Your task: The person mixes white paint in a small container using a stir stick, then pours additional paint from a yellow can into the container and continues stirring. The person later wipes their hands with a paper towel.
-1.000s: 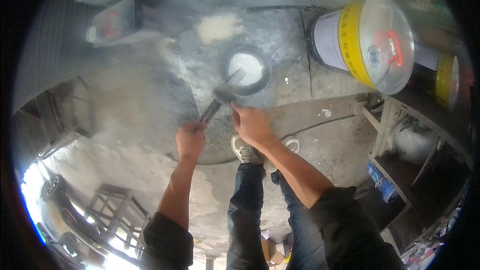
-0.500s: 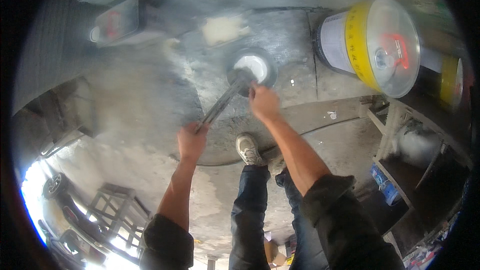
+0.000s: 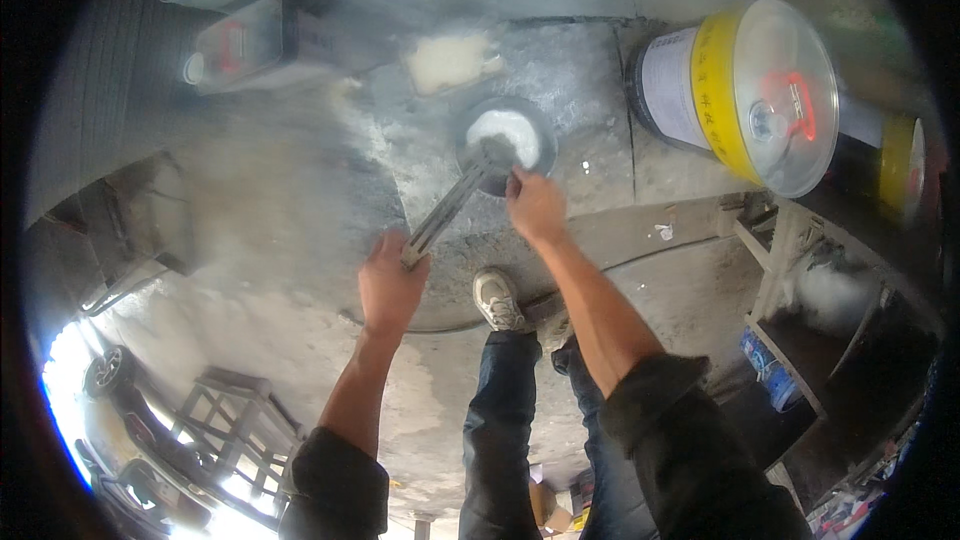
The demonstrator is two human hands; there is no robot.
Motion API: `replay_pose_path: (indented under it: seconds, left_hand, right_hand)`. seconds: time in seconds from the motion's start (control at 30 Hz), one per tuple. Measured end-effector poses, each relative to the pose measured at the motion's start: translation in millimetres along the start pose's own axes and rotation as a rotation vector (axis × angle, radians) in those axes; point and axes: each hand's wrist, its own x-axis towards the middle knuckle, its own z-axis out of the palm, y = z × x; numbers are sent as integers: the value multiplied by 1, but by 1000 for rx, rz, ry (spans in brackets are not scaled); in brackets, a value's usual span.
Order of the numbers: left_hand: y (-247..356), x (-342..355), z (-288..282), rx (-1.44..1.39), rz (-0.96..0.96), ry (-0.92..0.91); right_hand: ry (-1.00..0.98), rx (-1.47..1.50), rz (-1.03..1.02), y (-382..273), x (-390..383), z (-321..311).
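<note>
Two-handed work: our left hand (image 3: 392,280) grips the paddle (image 3: 450,212), slanted into white paste (image 3: 505,124); our right hand (image 3: 537,210) pinches the tub's rim (image 3: 548,147), seemingly steadying it.

The left forearm (image 3: 352,390) slants up toward one o'clock, its left hand (image 3: 392,280) at eight o'clock of centre, fingers partly curled. The right forearm (image 3: 603,315) points toward eleven; the right hand (image 3: 537,208), at two o'clock, reaches farther forward, fingers bent inward.

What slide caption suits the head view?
Left hand holds a long grey tool in a round grey bowl of white material, right hand at the bowl.
</note>
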Motion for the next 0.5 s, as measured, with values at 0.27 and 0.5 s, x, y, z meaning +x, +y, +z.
replay_pose_path:
  seconds: [0.27, 0.5]
  left_hand:
    - [2, -4, 0, 356, 32, -78]
    - [11, -3, 2, 320, 9, -109]
  right_hand:
    - [-103, 120, -116, -62, -47, -66]
    - [98, 64, 43, -11, 6, -20]
